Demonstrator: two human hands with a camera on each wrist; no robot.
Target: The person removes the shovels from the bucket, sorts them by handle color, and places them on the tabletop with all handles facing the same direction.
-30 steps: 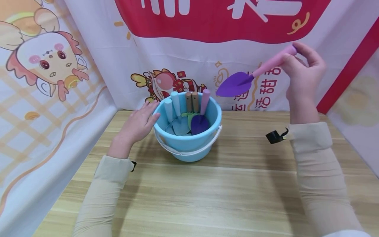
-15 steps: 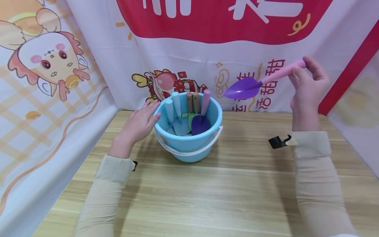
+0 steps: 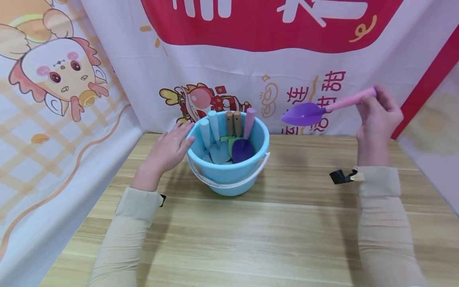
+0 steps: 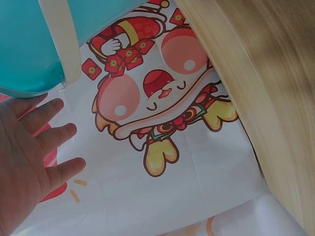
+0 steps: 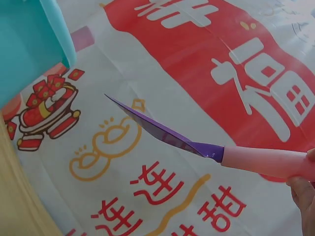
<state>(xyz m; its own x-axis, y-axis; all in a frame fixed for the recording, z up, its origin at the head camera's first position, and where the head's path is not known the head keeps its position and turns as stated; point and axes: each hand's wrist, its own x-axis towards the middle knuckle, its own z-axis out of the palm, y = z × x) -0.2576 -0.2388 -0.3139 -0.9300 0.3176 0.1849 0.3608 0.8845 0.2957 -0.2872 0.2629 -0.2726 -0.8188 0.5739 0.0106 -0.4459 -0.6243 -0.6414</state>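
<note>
My right hand (image 3: 381, 117) grips the end of a pink handle on a purple-bladed garden trowel (image 3: 304, 114), held above the table at the right, blade pointing left. The right wrist view shows the same trowel (image 5: 182, 140) nearly side-on. My left hand (image 3: 166, 149) rests with straight fingers against the left rim of a light blue bucket (image 3: 227, 175). In the left wrist view its fingers spread beside the bucket wall (image 4: 29, 49). Inside the bucket stand several hand tools: two with light blue handles, two with brown handles, and another purple trowel (image 3: 243, 150) with a pink handle.
The bucket stands on a wood-grain table (image 3: 251, 239), its white bail handle (image 3: 229, 185) hanging down at the front. A printed white and red cloth (image 3: 272, 63) hangs behind, and another printed cloth (image 3: 53, 131) covers the left side.
My right hand has lowered and shifted slightly right with the trowel, whose blade has moved away from the bucket and lies more level. The left hand and bucket stay put.
</note>
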